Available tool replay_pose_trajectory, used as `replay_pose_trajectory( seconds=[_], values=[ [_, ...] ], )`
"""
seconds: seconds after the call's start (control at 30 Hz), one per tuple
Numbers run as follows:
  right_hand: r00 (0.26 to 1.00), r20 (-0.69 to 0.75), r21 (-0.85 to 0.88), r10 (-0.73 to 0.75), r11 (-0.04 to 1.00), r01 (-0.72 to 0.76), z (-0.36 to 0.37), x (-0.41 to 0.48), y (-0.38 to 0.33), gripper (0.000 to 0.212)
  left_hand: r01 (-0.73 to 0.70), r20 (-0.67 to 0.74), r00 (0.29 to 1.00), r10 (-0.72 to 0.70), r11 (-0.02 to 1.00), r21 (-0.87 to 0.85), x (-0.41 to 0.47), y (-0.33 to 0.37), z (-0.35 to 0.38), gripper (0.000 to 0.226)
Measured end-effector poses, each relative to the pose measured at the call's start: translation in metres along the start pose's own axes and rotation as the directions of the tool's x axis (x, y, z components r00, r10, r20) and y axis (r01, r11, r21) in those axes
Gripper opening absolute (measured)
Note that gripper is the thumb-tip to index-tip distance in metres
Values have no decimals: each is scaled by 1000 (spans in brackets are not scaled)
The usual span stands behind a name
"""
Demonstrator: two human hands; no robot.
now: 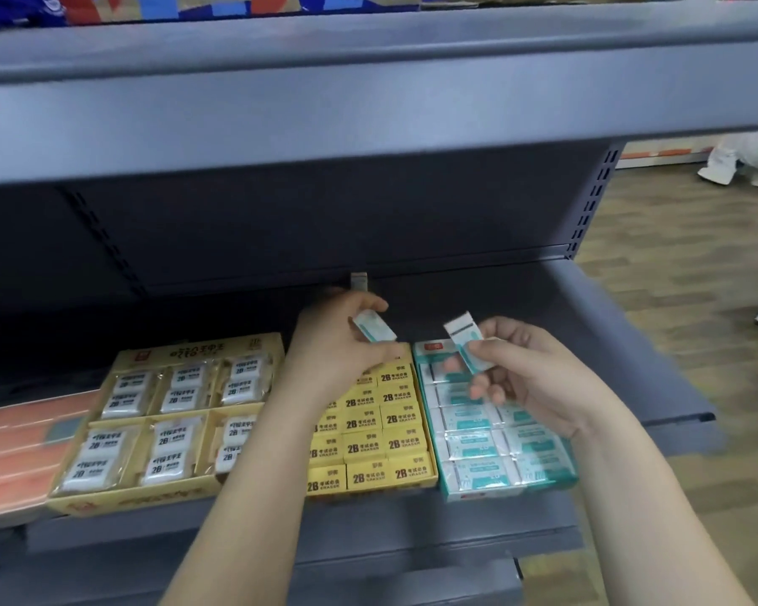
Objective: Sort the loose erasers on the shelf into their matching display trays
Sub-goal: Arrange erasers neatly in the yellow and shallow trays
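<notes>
My left hand (338,343) pinches a teal-and-white eraser (375,327) above the back of the yellow 2B eraser tray (432,468). My right hand (526,373) pinches a second teal-and-white eraser (468,343), tilted, over the back of the teal display tray (445,489), which is filled with matching teal erasers. Further left stands a wider yellow tray (123,500) of white wrapped erasers. My left forearm hides part of the yellow 2B tray.
Orange flat packs (14,448) lie at the far left of the grey shelf (631,378). The upper shelf's front (368,102) overhangs close above. A small clip (359,282) sits at the shelf's back. Wooden floor lies to the right.
</notes>
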State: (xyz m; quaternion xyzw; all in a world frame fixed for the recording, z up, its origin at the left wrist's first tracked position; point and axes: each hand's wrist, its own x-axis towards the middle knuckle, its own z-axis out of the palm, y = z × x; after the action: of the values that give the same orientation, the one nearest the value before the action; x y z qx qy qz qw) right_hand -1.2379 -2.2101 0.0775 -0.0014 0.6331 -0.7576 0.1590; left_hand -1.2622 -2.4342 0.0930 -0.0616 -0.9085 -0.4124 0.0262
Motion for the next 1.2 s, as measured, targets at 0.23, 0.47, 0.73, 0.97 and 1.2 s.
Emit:
replay_pose_trajectory(
  seconds=[0.23,0.47,0.73,0.97,1.2],
  values=[
    [990,60,-39,-125,991,127,-20,-25,2,35,0,-98,995,-31,952,-305,-40,-12,28,49],
    [992,19,-110,-122,986,123,-27,-47,8,12,10,-96,994,-54,912,-409,-51,-11,35,50],
    [992,-62,-181,-112,979,99,-29,-61,8,34,23,-116,990,-83,894,-447,-60,-9,41,49],
    [988,-86,-323,-128,942,94,-34,-65,7,12,38,-89,992,-92,877,-479,-69,-5,36,53],
    [998,-56,-387,-12,922,-10,-25,-62,8,16,50,-126,985,-119,891,-452,-76,-11,27,31]
  ],
)
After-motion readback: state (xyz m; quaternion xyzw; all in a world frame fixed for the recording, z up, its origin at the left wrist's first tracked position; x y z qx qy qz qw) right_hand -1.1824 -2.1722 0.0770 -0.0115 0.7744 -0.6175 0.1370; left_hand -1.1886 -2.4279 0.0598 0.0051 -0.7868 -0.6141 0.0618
